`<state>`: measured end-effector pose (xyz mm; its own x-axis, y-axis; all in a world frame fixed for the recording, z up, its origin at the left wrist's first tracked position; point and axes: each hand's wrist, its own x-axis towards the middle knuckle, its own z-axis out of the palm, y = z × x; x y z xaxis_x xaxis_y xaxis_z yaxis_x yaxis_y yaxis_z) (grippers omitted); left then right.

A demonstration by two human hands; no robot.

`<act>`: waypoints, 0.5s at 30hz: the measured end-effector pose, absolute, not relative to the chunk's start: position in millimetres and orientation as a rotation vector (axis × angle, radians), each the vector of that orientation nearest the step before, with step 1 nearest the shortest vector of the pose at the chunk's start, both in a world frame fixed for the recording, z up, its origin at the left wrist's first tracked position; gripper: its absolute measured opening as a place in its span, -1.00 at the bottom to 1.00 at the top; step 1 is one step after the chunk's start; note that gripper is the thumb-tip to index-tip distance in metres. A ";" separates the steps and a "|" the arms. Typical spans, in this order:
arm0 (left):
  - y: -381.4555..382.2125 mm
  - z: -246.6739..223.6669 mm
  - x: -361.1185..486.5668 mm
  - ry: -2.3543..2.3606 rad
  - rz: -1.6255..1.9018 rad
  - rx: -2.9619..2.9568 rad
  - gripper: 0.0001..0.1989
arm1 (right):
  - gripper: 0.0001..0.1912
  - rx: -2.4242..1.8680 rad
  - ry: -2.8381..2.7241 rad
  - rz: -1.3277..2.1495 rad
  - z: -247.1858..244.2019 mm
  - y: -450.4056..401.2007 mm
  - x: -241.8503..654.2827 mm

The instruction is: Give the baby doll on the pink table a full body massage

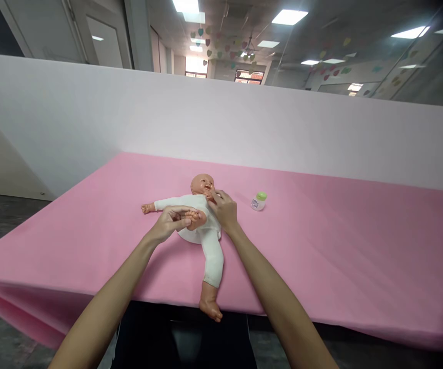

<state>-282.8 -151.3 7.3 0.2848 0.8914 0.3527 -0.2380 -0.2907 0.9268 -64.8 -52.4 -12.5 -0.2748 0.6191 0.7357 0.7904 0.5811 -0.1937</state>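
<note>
Baby doll [211, 240] looks mid-handling to me: one foot [195, 220] held up, other leg untouched, jar [258, 202] lidded off to the right. It's face-up on the counter [321, 246] between my hands; left [172, 221] grasps that foot, right's [225, 209] by its chin, can't tell if gripping.

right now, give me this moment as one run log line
doll: face up on pink cloth | left hand: grip on its foot | right hand: near its face | green-lidded jar: right of doll
</note>
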 end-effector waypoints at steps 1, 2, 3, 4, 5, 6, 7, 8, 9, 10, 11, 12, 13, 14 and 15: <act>-144.6 2.4 -281.6 0.613 1.242 1.424 -0.60 | -0.83 -1.110 -2.069 -0.275 -16.0 -51.7 -66.9; -139.0 -3.0 -281.0 0.579 1.209 1.418 -0.61 | -0.84 -1.082 -2.135 -0.276 -19.3 -51.3 -68.1; -134.4 -8.4 -280.9 0.547 1.175 1.417 -0.61 | -0.85 -1.048 -2.192 -0.273 -22.3 -51.2 -68.7; -130.7 -13.8 -281.1 0.521 1.142 1.418 -0.62 | -0.86 -1.014 -2.236 -0.266 -24.7 -51.2 -68.7; -127.7 -18.9 -281.6 0.502 1.114 1.418 -0.62 | -0.86 -0.987 -2.266 -0.260 -26.7 -51.3 -68.4; -125.4 -23.5 -282.1 0.490 1.093 1.417 -0.61 | -0.87 -0.970 -2.282 -0.257 -28.3 -51.3 -67.9; -123.7 -27.4 -282.5 0.486 1.081 1.413 -0.60 | -0.87 -0.964 -2.289 -0.253 -29.7 -51.2 -67.4; -122.5 -30.5 -282.8 0.488 1.080 1.405 -0.59 | -0.86 -0.962 -2.293 -0.246 -30.8 -51.0 -67.0; -121.9 -32.7 -282.9 0.495 1.083 1.397 -0.57 | -0.86 -0.962 -2.294 -0.235 -31.8 -50.7 -66.5; -121.9 -33.9 -283.0 0.503 1.082 1.392 -0.55 | -0.85 -0.963 -2.291 -0.216 -32.6 -50.2 -66.0; -122.6 -34.2 -283.0 0.509 1.084 1.387 -0.54 | -0.84 -0.968 -2.278 -0.188 -33.1 -49.7 -65.3; -124.1 -33.6 -283.3 0.514 1.095 1.381 -0.53 | -0.84 -0.977 -2.247 -0.148 -33.1 -49.1 -64.3; -126.5 -32.3 -284.2 0.518 1.114 1.372 -0.52 | -0.83 -0.988 -2.194 -0.099 -32.5 -48.5 -62.7; -129.9 -30.6 -285.7 0.525 1.147 1.358 -0.52 | -0.82 -1.001 -2.114 -0.037 -31.1 -47.8 -60.4; -134.6 -28.7 -288.3 0.536 1.193 1.338 -0.52 | -0.81 -1.017 -2.007 0.032 -28.9 -47.0 -57.2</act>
<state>-288.3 -134.6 -28.7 0.3669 0.8744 0.3174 -0.3437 -0.1896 0.9197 -57.2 -47.0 -28.9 -0.2961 0.6676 0.6831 0.6453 0.6671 -0.3723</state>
